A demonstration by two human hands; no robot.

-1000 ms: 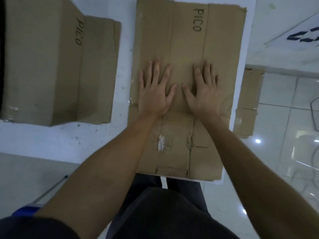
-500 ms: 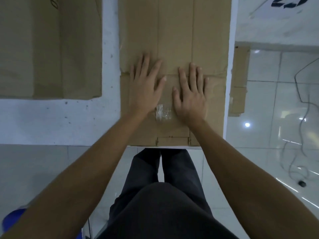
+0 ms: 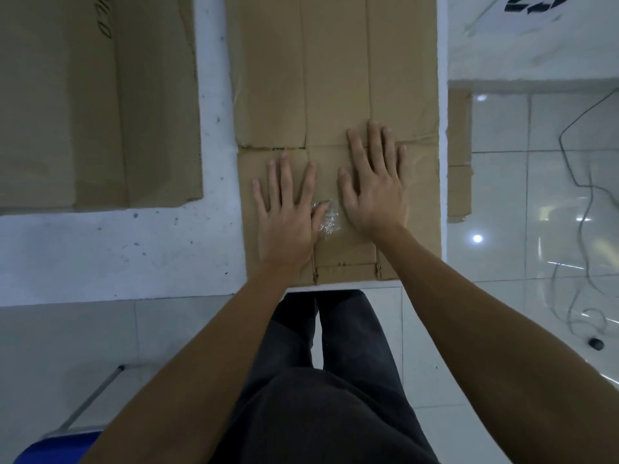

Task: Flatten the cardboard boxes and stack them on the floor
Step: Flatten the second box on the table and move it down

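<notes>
A flattened brown cardboard box (image 3: 335,78) lies on the white table (image 3: 117,256), reaching its near and right edges. My left hand (image 3: 288,212) presses flat on the box's near flap, fingers spread. My right hand (image 3: 375,182) presses flat beside it, its fingertips across the fold line. A scrap of clear tape (image 3: 326,217) sits between the two hands. A second cardboard box (image 3: 93,102), not flattened, stands on the table to the left. More flat cardboard (image 3: 459,155) lies on the floor past the table's right edge.
White glossy floor tiles (image 3: 552,212) spread to the right, crossed by a thin black cable (image 3: 582,182). A metal rod (image 3: 90,400) and something blue (image 3: 57,450) sit at the lower left. My dark trousers fill the bottom centre.
Both hands have slid toward me along the flattened box, from its middle panels to the near flap; the left hand has moved further down than the right.
</notes>
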